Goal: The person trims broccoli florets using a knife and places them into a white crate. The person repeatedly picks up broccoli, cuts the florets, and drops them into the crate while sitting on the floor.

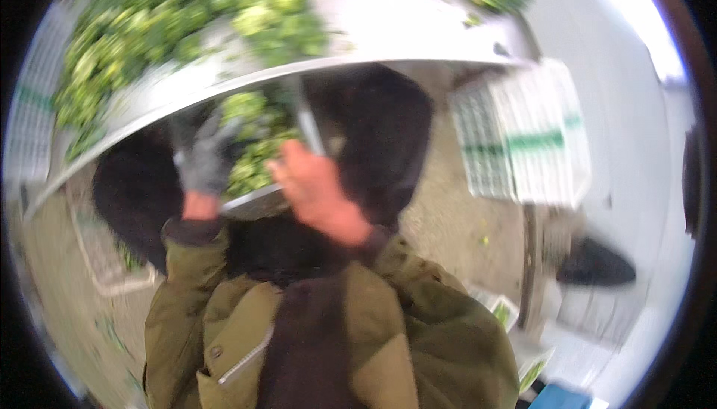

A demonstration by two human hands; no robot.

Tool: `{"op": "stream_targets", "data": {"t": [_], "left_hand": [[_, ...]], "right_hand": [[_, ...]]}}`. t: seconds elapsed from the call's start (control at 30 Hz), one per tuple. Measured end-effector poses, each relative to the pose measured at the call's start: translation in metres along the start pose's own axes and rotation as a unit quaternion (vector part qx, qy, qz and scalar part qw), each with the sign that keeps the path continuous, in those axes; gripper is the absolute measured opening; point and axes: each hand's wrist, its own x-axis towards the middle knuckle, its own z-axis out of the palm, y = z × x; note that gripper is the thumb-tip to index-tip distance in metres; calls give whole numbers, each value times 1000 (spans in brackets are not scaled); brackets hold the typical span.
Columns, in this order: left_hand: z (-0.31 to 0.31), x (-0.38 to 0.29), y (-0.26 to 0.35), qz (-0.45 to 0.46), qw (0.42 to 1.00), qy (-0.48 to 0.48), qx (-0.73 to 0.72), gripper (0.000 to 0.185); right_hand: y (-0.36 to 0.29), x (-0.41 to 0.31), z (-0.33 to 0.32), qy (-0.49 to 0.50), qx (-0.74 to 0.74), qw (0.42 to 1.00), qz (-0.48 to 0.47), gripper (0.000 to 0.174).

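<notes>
Between my knees, under the edge of a white table (358, 61), stands a pale-rimmed container (252, 197) with small green leafy vegetables (249, 168) in it. My left hand (210, 154), in a grey glove with an orange-red cuff, is over the container's left side; blur hides whether its fingers hold anything. My right hand (319, 193), also orange-red at the back and wrist, reaches over the container's right side, its fingertips by the green pieces; whether it grips any cannot be told. Large heaps of leafy green vegetables (168, 17) lie on the table above.
A white slatted crate (538, 134) with a green band stands right of my knee. Another pale crate (106, 252) is on the floor at left, and a tall slatted one (33, 95) at the far left. Small containers with greens (532, 372) sit at lower right.
</notes>
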Motion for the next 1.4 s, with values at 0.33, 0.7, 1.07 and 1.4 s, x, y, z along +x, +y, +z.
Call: {"op": "stream_targets", "data": {"t": [0.33,0.7,1.07,1.4], "left_hand": [[-64,27,-1,69,955,-105,270,42],[-34,9,17,126,932,-122,317,42],[-32,-15,-1,33,991,29,127,43],[-124,10,-29,-64,995,-26,75,50]], "right_hand": [[-2,-3,25,51,-119,989,-71,25],[-14,-15,26,48,-129,989,-61,24],[-7,-18,39,9,-115,993,-26,19],[13,-1,73,-87,-171,981,-16,47]]}}
